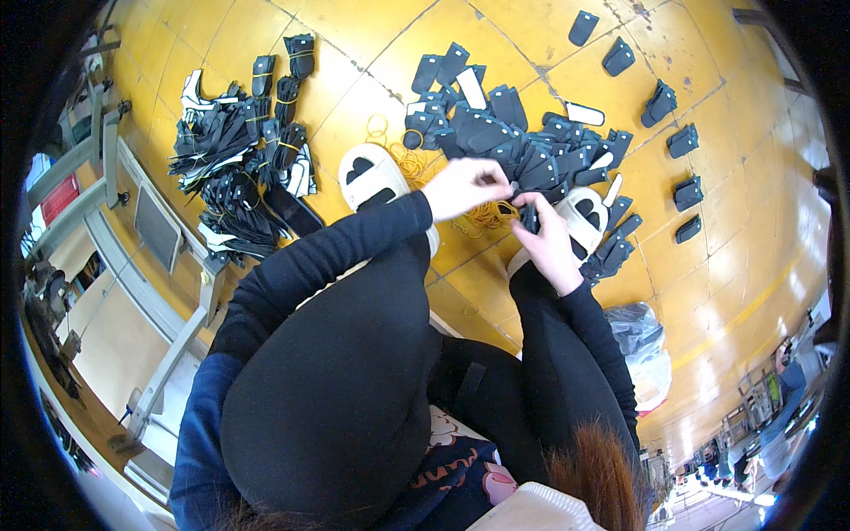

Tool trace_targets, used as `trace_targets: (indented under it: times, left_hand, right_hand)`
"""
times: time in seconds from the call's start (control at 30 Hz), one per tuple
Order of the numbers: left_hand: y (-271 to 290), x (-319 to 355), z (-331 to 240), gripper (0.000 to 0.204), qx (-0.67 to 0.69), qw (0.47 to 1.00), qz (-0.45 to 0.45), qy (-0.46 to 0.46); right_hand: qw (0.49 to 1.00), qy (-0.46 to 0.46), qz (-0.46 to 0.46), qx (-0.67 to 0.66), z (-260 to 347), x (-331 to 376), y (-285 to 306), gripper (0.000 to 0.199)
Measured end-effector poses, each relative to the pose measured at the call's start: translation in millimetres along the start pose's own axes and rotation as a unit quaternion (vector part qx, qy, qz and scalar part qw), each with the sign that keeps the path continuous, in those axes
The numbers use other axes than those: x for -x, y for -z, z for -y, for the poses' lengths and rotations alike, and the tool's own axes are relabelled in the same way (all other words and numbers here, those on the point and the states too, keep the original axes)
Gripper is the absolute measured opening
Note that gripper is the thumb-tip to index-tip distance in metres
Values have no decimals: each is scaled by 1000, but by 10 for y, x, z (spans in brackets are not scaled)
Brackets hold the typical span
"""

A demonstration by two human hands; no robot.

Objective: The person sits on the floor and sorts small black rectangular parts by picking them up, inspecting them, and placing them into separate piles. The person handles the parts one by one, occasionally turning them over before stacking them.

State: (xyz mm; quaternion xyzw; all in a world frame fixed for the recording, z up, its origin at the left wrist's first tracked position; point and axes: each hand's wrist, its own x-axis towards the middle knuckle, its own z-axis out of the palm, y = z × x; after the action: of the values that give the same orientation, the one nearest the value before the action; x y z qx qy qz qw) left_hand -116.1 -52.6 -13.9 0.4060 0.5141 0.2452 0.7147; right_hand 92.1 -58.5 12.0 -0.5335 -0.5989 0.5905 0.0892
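"Reddish-brown hair [598,469] hangs nearest, at the lower edge, beside black trousers [328,398] on 2 bent legs."

"Where are the hands?"

"Out past the knees, close together, above the yellow tiled floor [345,97]. The right hand [552,246] grips a small dark piece [529,218] between thumb and fingers, just inside the right sandal [584,232]."

"And the left hand [459,188]?"

"It reaches across from the left, thumb and fingertips pressed together, just beside that dark piece. Whether something thin is caught between them, I cannot tell."

"What lies under them?"

"Yellow rubber bands [412,165], loose and tangled, between the left sandal [386,184] and the right. Beyond the hands spreads a heap of dark pads [496,133] with rounded ends, a few pale pieces among them."

"Anything off to the sides?"

"On the left, a pile of dark strips [208,142] mixed with white pieces, and near it banded bundles [301,57]. On the right, 6 small dark packs [683,142] stand apart in a curved row. A clear plastic bag [635,332] lies beside the right leg."

"And the far left?"

"Grey metal frame [177,350], near the strips."
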Motion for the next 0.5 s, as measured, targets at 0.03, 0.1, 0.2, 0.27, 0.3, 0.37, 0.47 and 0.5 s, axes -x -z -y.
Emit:
trace_targets:
  times: [0.03, 0.1, 0.2, 0.27, 0.3, 0.37, 0.47, 0.5]
  left_hand:
    - [111, -39, 6, 15, -71, 996, -47, -18]
    - [401, -127, 42, 13, -290, 943, -152, -68]
    - [843, -120, 283, 24, -387, 878, -265, -91]
    - [994, -109, 359, 33, -423, 866, -256, -68]
    - [1011, -91, 361, 32, -423, 870, -246, -57]
    - [1030, -69, 362, 32, -423, 877, -226, -36]
    - [1070, -59, 394, 28, -430, 878, -206, -41]
    - [1087, -62, 417, 27, -434, 878, -198, -47]
  right_hand:
    - [1000, -7, -7, -2, -53, 14, 21, 29]
    - [999, -25, -25, -4, -144, 44, 73, 25]
    - [996, -29, -37, -78, -76, 29, 77, 25]
    - [989, -55, -29, -137, -83, 33, 124, 24]
    - [988, -68, -31, -133, -72, 31, 122, 22]
    - [987, -92, -33, -126, -23, 28, 112, 20]
    - [991, -83, -25, -98, 145, 25, 133, 18]
    - [991, -78, -28, -101, 143, 27, 133, 18]
